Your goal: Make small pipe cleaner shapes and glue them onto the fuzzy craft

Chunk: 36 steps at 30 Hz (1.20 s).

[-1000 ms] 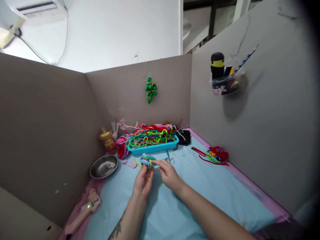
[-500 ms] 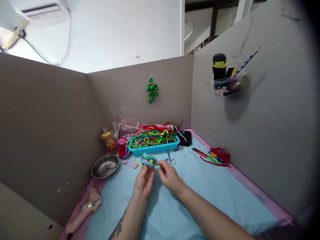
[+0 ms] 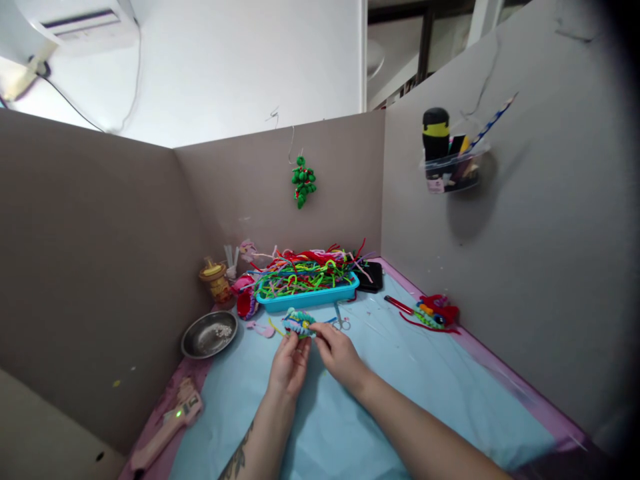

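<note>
In the middle of the head view, a small teal-and-blue pipe-cleaner figure (image 3: pixel 296 321) with a yellow spot rests in my left hand (image 3: pixel 291 363), whose fingers close around its lower side. My right hand (image 3: pixel 338 348) is at the figure's right end, thumb and index finger bent together against it. Whether those fingertips pinch a separate small piece is too small to tell. A blue strand and small scissors (image 3: pixel 343 325) lie just behind my right hand. A yellow strand pokes out left of the figure.
Behind the hands stands a blue tray (image 3: pixel 310 300) heaped with colourful pipe cleaners. To the left are a metal bowl (image 3: pixel 195 353) of small white bits, a pink hair clip (image 3: pixel 261 329) and a pink glue gun (image 3: pixel 167 430). At right lie a red cutter (image 3: pixel 399 305) and a finished-looking colourful figure (image 3: pixel 436 313).
The figure has turned slightly in my left hand, its yellow spot shifting a little right and down. My right fingers stay at its right end.
</note>
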Available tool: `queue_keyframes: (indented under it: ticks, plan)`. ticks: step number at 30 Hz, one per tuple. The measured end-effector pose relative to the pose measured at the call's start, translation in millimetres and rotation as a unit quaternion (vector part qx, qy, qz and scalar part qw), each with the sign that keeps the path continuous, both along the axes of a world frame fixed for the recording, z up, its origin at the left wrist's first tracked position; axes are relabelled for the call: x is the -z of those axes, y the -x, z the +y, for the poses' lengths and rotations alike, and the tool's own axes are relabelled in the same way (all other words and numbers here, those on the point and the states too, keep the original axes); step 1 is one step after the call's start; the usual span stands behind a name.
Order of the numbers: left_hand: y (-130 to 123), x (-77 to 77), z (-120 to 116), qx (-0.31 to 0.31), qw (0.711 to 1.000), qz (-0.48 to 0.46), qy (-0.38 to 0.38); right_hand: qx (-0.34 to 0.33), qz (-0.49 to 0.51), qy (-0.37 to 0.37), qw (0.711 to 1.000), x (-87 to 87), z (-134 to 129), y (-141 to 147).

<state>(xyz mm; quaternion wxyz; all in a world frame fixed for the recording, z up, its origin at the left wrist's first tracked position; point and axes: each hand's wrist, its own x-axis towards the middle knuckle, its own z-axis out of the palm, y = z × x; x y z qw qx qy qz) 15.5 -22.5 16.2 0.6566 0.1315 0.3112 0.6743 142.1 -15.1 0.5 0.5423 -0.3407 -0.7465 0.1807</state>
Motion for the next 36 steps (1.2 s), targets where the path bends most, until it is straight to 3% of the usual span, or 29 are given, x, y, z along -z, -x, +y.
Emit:
queue_keyframes:
  ticks: [22,30,36]
  plan:
    - [0.2,0.5,-1.0,0.002,1.0,0.01,-0.01,0.016,-0.009,-0.016,1.0,-1.5,0.0,-0.9]
    - [0.1,1.1,-2.1,0.001,1.0,0.0,-0.014,-0.006,-0.005,-0.014,1.0,-2.2,-0.9,0.1]
    - [0.0,1.5,-1.5,-0.003,1.0,-0.001,-0.005,0.023,0.016,-0.015,0.999,0.2,-1.7,2.3]
